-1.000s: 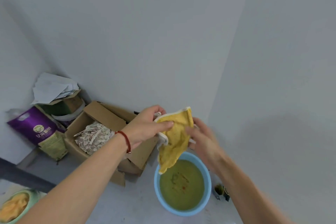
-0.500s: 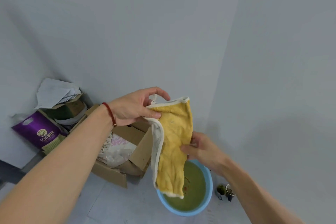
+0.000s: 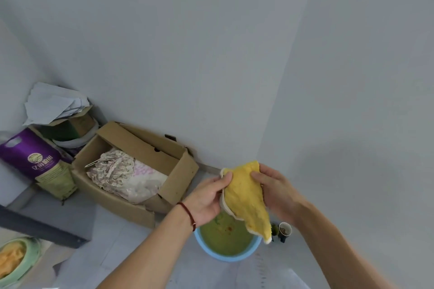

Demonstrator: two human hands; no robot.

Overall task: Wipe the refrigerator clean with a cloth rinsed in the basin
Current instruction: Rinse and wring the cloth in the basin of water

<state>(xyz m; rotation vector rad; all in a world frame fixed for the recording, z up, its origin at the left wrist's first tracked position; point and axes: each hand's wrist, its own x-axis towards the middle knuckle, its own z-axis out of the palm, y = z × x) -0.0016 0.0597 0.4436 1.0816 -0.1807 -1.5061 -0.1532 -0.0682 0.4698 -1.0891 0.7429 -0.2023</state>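
A yellow cloth [image 3: 246,197] with a white edge hangs folded between both hands above a blue basin [image 3: 231,256] of greenish water on the floor. My left hand [image 3: 209,199], with a red cord on its wrist, pinches the cloth's upper left corner. On the other side my right hand [image 3: 277,192] grips the cloth's right edge. The cloth's lower tip dangles over the basin's right rim. A pale grey flat surface [image 3: 364,101], which may be the refrigerator's side, fills the right of the view.
An open cardboard box [image 3: 131,171] with patterned fabric stands against the wall at the left. Beyond it are a purple bag [image 3: 30,157] and a box topped with papers [image 3: 54,103]. Two small cups [image 3: 284,230] sit right of the basin. A green bowl [image 3: 16,258] is at bottom left.
The cloth, held up and hanging long from my left hand, has been gathered lower over the basin. My right hand moved up from its lower edge to its right side.
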